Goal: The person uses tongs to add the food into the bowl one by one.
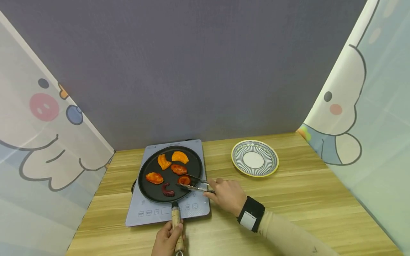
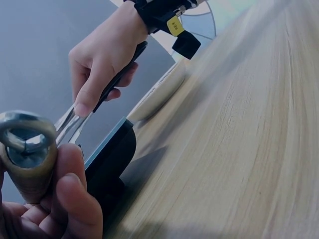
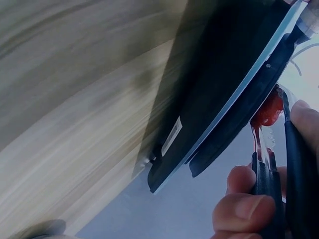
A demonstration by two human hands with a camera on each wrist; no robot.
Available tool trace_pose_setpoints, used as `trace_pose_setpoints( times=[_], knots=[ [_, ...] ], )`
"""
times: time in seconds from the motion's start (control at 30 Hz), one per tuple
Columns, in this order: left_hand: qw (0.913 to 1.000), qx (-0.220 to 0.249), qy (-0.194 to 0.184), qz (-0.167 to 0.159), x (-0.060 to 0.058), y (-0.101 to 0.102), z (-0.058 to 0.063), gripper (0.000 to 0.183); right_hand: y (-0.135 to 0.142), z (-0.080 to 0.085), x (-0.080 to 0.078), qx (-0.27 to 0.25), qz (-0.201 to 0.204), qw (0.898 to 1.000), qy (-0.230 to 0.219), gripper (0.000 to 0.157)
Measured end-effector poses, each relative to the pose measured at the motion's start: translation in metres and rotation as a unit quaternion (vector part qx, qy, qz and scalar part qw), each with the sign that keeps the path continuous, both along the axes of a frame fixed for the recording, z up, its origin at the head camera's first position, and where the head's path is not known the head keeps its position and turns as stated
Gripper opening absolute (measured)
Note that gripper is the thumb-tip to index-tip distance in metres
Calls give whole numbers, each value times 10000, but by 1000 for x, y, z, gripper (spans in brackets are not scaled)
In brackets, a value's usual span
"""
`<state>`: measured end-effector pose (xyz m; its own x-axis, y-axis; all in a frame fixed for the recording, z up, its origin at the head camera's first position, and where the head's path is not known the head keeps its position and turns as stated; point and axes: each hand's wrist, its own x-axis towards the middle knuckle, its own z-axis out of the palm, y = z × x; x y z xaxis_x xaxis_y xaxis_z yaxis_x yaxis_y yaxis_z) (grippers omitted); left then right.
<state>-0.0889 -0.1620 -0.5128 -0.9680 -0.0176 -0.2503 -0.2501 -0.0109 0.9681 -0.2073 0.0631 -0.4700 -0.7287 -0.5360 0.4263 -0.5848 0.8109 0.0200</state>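
My left hand [image 1: 167,237] grips the wooden handle [image 1: 176,227] of a round black frying pan [image 1: 150,193]. In my right hand [image 1: 228,195] is a pair of metal tongs [image 1: 198,188] with dark grips. The tong tips stand on either side of a round red-orange food piece [image 1: 184,180] near the pan's right side. Also in the pan lie two chicken wings, one at the left [image 1: 155,178] and one just behind the round piece [image 1: 179,169]. A dark red octopus tentacle [image 1: 167,190] curls near the front, and two orange slices [image 1: 180,157] lie at the back.
Beneath the pan is a flat pale induction cooker [image 1: 198,209] with touch buttons along its front. A patterned plate [image 1: 255,158] with a yellow rim rests on the wooden table [image 1: 301,192] to the right. A grey wall [image 1: 205,71] rises behind, with cartoon-printed panels at both sides.
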Motion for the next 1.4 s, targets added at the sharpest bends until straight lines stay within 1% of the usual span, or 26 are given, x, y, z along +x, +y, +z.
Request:
trace_pose_setpoints(
  times=[0.23,0.43,0.57,0.67,0.83,1.03,1.2,1.4],
  knots=[
    [10000,93,-11,-18,-1,-1,-2,40,-5,1,0,68,52,9999,60,47],
    [9999,-87,-52,-47,0,-1,-1,43,-6,1,1,266,-25,9996,43,52],
    [9999,-111,-7,-72,0,-1,-1,44,-5,2,2,233,-44,9997,-9,54],
    [9999,-145,0,-79,0,-1,-2,44,-4,2,3,201,-44,9998,36,53],
    [9997,-169,-142,-39,-1,-2,-2,45,-3,2,2,166,-1,9997,173,51],
    [9996,-226,-190,-14,-1,-3,-1,46,-6,3,2,223,-22,9996,169,49],
    [9995,-236,-229,-22,0,-3,-1,48,-7,3,3,175,-71,9998,35,54],
    [9994,-289,-167,-10,-1,-2,0,47,-4,0,3,-144,-123,9997,-142,68]
  ],
)
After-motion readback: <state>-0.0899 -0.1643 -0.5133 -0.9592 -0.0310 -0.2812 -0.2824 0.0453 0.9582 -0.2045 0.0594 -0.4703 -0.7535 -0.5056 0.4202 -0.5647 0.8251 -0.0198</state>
